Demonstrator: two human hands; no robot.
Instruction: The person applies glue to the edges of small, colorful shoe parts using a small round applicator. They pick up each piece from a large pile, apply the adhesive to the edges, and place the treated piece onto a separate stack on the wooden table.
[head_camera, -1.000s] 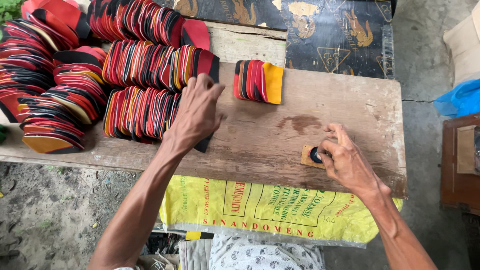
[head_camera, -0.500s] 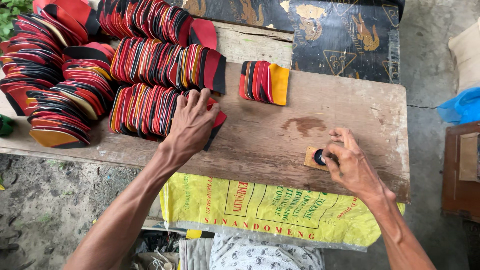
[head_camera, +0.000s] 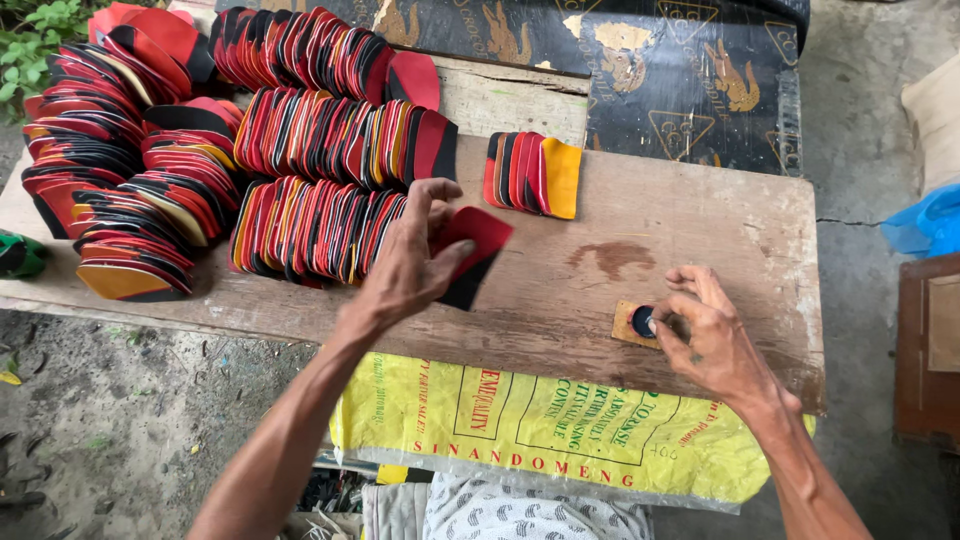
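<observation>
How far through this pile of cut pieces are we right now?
Looks done: a small set of pieces stands apart on the wooden board, to the right of the rows. In hand: the left hand holds one red and black piece at the end of the nearest row; the right hand rests on a small dark round tool. Left: several long rows, far more than the small set.

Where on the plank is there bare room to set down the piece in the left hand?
Bare wood lies between the left hand with its red-and-black piece and the right hand on the small block, below the short stack. The plank's right end is bare too. The left half is crowded with stacked rows.
</observation>
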